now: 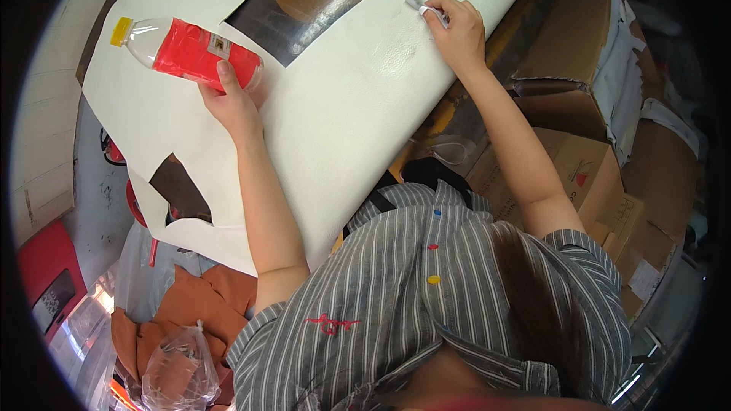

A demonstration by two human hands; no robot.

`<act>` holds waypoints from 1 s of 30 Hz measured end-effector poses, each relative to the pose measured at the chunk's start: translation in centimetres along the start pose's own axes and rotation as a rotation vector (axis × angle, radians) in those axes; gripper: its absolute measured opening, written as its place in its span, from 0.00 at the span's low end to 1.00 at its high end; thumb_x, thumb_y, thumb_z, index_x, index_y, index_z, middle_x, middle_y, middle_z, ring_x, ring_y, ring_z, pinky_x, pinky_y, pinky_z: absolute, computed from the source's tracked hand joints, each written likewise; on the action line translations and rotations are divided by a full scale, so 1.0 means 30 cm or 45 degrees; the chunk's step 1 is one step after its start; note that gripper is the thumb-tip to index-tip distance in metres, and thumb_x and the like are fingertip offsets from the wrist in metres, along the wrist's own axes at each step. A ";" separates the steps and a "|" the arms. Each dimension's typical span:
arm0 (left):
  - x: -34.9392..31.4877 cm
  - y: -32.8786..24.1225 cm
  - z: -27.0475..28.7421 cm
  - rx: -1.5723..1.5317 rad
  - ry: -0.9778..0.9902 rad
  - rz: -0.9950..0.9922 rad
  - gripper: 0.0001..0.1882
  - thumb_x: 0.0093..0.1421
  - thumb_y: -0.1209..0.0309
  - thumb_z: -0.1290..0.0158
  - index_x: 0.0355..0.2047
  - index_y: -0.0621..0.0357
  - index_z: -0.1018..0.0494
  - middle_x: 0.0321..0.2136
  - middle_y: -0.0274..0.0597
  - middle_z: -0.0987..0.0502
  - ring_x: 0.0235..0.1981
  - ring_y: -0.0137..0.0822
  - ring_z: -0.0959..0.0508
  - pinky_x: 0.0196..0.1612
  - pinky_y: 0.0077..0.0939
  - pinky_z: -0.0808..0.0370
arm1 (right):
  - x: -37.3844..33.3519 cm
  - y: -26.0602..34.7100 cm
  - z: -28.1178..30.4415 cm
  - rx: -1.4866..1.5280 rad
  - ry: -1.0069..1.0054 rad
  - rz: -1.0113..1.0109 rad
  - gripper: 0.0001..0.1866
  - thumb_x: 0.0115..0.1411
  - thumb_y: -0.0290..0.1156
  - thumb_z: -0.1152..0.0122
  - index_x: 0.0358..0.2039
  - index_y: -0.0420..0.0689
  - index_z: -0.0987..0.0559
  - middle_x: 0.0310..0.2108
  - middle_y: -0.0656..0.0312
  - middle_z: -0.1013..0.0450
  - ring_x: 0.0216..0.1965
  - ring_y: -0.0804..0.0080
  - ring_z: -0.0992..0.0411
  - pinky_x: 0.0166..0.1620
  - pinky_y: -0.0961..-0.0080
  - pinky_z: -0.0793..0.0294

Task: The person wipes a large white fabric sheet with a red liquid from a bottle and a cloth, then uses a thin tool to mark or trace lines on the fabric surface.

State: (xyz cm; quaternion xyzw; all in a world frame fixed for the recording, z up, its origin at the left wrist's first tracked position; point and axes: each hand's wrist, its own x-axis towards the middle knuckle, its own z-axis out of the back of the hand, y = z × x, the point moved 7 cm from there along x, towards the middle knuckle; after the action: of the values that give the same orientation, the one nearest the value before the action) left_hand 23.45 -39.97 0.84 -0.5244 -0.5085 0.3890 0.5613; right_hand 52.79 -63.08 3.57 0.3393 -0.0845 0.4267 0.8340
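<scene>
My left hand (231, 106) is closed round the lower end of a clear plastic bottle (205, 53) with a red label and a yellow cap. The bottle lies tilted, its cap pointing left, above a large white leather-like sheet (335, 118). Farther right, my right hand (459, 34) pinches a small grey-white cloth (432, 13) against the sheet near its right edge. Wet-looking, shiny spots show on the sheet just below and left of the cloth. A black printed panel (304, 11) lies on the sheet between my hands, toward the far side.
Cardboard boxes (560, 164) stand at the right, with an open carton (563, 38) behind them. Brown leather pieces (205, 289) and a clear plastic bag (181, 369) lie at the lower left. A rectangular opening (181, 189) shows in the sheet's left part.
</scene>
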 end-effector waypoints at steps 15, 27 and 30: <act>-0.006 -0.019 -0.003 0.057 -0.029 0.011 0.31 0.69 0.49 0.45 0.58 0.65 0.34 0.53 0.48 0.25 0.52 0.37 0.24 0.55 0.32 0.25 | -0.206 0.187 -0.002 0.135 0.304 0.128 0.05 0.56 0.31 0.32 0.34 0.47 0.15 0.30 0.66 0.21 0.35 0.66 0.27 0.44 0.70 0.32; 0.001 -0.001 0.008 0.014 -0.005 0.013 0.33 0.67 0.49 0.43 0.58 0.66 0.34 0.53 0.48 0.25 0.53 0.37 0.24 0.55 0.32 0.25 | 0.035 0.210 -0.157 0.062 0.167 0.275 0.09 0.59 0.33 0.32 0.38 0.44 0.14 0.27 0.59 0.24 0.33 0.65 0.26 0.40 0.70 0.29; -0.001 -0.012 -0.014 -0.034 -0.009 0.018 0.34 0.67 0.48 0.42 0.58 0.66 0.34 0.53 0.48 0.25 0.53 0.38 0.24 0.56 0.32 0.25 | 0.158 -0.034 -0.048 -0.122 0.053 -0.062 0.09 0.59 0.33 0.32 0.38 0.43 0.14 0.27 0.59 0.24 0.30 0.67 0.28 0.36 0.71 0.28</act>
State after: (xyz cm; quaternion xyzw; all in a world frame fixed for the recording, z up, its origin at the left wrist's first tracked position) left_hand 23.83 -40.14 1.21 -0.5341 -0.5120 0.3880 0.5496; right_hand 56.31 -59.49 4.02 0.2920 -0.0794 0.4085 0.8612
